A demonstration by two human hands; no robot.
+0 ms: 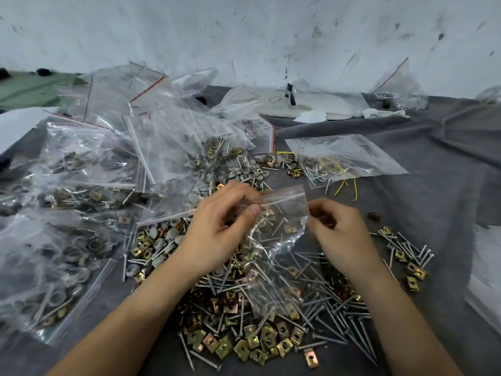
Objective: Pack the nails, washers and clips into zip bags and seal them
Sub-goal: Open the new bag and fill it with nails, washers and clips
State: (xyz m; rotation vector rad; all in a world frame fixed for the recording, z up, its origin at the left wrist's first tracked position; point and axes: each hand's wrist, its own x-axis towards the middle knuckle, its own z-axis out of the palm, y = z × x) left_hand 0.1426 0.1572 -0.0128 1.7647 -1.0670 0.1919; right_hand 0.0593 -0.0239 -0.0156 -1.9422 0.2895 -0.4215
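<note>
Both hands are working one small zip bag (pixel 279 221): your left hand (pixel 219 226) is pinching the strip at its mouth between thumb and fingers, and your right hand (pixel 341 234) is gripping the strip's other end. The bag is hanging above the heap of nails (pixel 339 316) and clips (pixel 257 346) in the middle of the table (pixel 433 185), toward the near edge. You seem to be sealing it, so be pulling the strip taut and sliding your pinch along it, with nail points clear of the seal. The bag is looking clear, thin and crinkled, with a few nails and clips apparently lying inside.
</note>
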